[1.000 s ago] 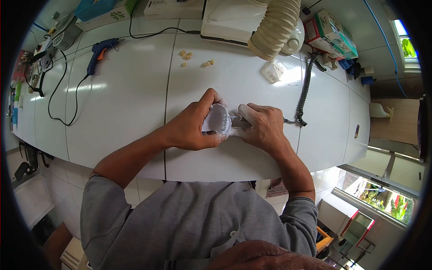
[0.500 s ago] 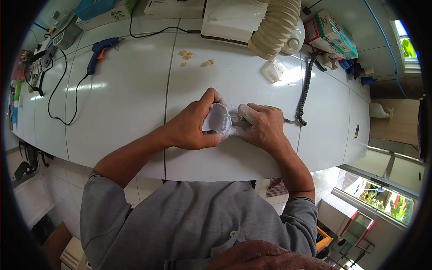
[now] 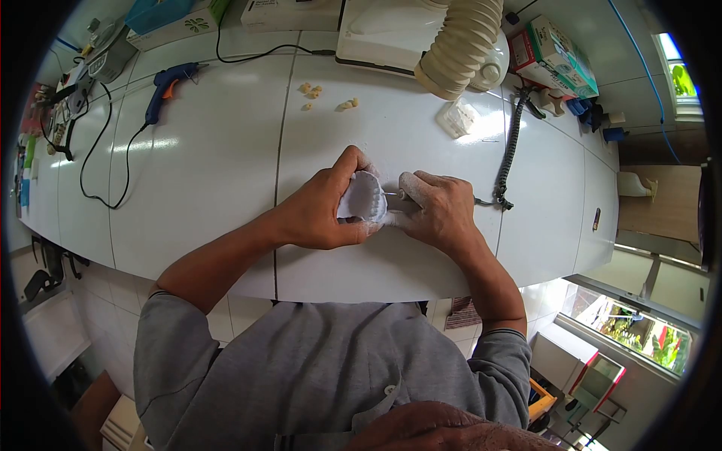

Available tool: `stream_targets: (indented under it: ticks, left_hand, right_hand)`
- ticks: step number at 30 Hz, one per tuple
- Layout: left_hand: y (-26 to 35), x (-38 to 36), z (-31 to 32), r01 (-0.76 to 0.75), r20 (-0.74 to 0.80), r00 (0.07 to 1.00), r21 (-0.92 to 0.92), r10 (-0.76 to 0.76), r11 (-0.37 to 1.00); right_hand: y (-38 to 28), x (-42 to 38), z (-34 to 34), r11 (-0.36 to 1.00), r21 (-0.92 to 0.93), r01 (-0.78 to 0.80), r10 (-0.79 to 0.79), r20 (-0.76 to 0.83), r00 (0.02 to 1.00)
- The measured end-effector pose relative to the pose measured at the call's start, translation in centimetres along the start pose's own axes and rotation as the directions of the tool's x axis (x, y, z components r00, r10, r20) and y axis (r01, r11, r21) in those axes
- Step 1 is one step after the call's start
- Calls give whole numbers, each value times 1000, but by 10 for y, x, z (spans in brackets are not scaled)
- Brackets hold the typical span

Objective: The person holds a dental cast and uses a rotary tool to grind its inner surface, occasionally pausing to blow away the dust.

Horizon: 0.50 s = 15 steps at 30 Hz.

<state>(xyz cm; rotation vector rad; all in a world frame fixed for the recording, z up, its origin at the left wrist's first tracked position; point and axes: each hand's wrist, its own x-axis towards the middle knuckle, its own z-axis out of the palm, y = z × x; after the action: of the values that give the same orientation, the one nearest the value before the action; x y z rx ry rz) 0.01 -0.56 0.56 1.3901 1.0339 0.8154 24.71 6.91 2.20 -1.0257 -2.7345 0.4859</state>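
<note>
My left hand (image 3: 323,210) grips a white plaster dental cast (image 3: 363,198) over the white worktop (image 3: 203,173), thumb along its far edge, teeth side facing up. My right hand (image 3: 440,212), dusted with white powder, holds a slim rotary handpiece (image 3: 398,195) whose thin bur tip touches the cast's right side. A black coiled cord (image 3: 510,154) runs from the handpiece toward the back of the bench.
A ribbed suction hose (image 3: 460,46) hangs over the bench behind the hands. A blue glue gun (image 3: 165,86) with a black cable lies at the back left. Small tooth pieces (image 3: 312,93), a white block (image 3: 459,118) and boxes (image 3: 556,56) sit further back.
Almost nothing differs; my right hand has shifted the handpiece tip very slightly against the cast.
</note>
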Motion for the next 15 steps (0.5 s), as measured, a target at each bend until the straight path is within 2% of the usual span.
stream_targets:
  ticks: [15]
  left_hand:
    - [1,0,0,3,2,1000,-22,-3,1000]
  right_hand:
    - [0,0,-1,1000,6,5,-5,16,1000]
